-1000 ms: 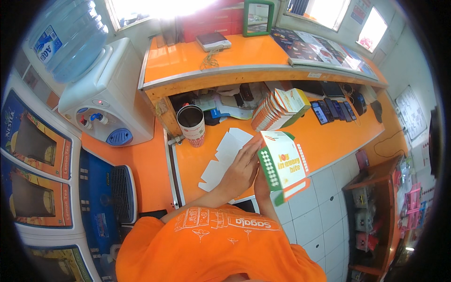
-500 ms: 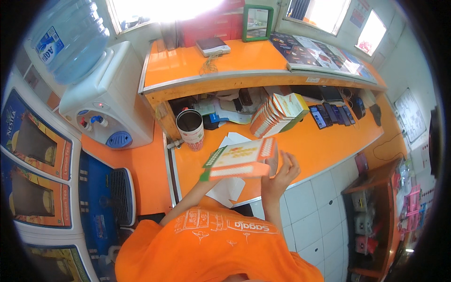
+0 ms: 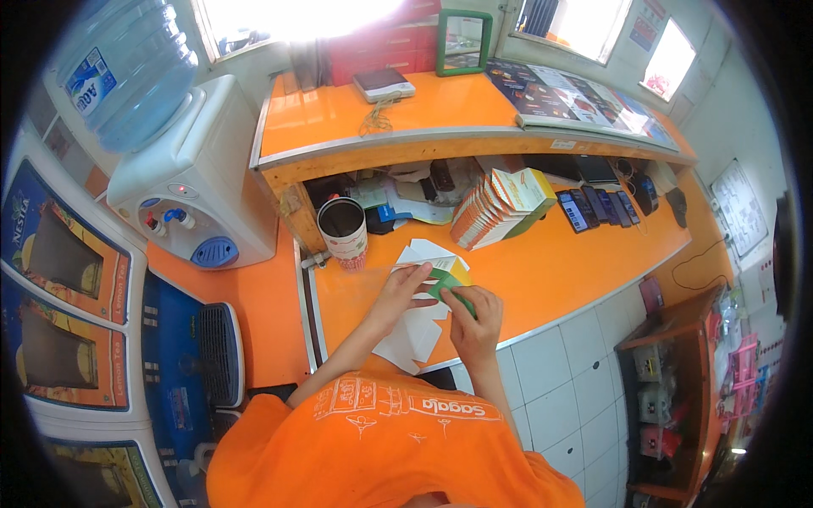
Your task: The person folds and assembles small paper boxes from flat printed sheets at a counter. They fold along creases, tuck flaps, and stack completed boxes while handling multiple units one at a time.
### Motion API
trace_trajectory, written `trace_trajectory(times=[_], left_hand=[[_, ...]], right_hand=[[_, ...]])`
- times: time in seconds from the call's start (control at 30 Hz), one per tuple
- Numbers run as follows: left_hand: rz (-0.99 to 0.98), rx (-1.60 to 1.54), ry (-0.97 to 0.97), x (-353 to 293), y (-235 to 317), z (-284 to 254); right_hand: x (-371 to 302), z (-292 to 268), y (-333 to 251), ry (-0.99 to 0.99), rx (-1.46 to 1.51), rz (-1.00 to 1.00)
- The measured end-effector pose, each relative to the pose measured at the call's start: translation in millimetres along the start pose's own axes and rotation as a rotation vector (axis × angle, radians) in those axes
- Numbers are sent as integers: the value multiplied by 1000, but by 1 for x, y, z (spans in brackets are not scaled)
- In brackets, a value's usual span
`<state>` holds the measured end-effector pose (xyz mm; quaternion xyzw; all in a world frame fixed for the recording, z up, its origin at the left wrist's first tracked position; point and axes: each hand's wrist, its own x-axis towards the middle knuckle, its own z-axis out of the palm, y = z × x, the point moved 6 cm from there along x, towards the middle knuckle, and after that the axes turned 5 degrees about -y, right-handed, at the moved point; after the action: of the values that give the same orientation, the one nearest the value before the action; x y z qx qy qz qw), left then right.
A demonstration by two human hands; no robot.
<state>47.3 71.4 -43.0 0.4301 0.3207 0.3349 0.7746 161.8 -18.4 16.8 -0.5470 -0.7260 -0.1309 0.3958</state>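
Flattened carton (image 3: 447, 275) pinched between left hand (image 3: 405, 288) and right hand (image 3: 476, 315), over white sheets (image 3: 417, 332) on orange counter (image 3: 559, 271).

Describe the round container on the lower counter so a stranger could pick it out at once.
Start at the white water dispenser on the left, then look just right of it to the lower orange counter. The paper cup stands upright at its left end, under the upper shelf. It is the only cylinder there: dark inside, white wall with red print, unlike the flat cartons nearby.
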Motion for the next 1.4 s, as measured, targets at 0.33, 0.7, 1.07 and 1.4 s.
trace_trajectory(times=[0.33,0.7,1.07,1.4], left_hand=[[376,704,154,-8,13,-3],[625,1100,194,-25,-15,8],[582,715,159,-15,-11,7],[341,-23,51,-8,-17,5]], right_hand=[[-2,0,21,147,369,427],[-11,10,28,221,540,594],[-6,5,19,188,449,521],[-1,-2,5,212,260,323]])
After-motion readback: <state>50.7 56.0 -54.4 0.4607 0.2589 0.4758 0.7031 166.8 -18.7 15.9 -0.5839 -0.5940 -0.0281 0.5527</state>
